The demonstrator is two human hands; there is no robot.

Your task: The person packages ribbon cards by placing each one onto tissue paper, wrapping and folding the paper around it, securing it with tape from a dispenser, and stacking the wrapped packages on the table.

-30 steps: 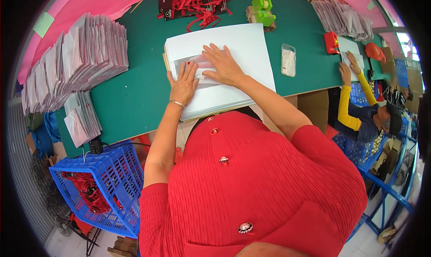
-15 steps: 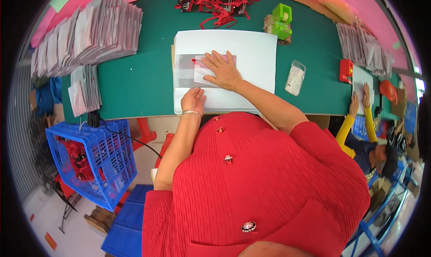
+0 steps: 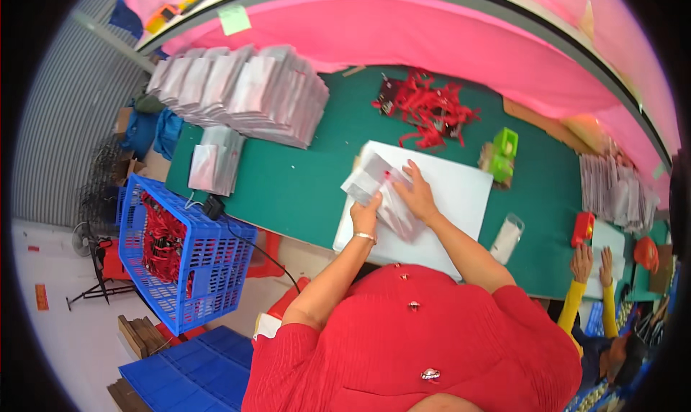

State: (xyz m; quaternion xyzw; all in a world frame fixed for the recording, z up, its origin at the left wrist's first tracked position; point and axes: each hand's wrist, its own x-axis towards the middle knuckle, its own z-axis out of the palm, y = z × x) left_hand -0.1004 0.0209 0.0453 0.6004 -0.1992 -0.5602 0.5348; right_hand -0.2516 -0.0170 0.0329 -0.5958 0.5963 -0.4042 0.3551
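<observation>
A clear plastic packet (image 3: 374,169) with a white insert and a small red mark is lifted and tilted over a stack of white sheets (image 3: 461,189). My left hand (image 3: 366,214) grips its near edge, thumb on top and fingers underneath. My right hand (image 3: 417,196) is at the packet's right side, its fingers apart; whether it touches the plastic I cannot tell. Beyond the sheets lie red ribbons (image 3: 432,110) on dark cards. A green tape dispenser (image 3: 505,156) stands to their right.
Packed sleeves (image 3: 266,95) stand in rows at the far left, with a smaller bundle (image 3: 216,160) nearer. A clear phone case (image 3: 507,238) lies on the right of the green table (image 3: 288,189). A blue crate (image 3: 216,250) holds red ribbons. At right, a co-worker's hands (image 3: 592,263) rest near a red dispenser (image 3: 583,228).
The packet lay flat under my right palm; now it is raised and tilted in my left hand. My right hand has come off its top. The view has swung left.
</observation>
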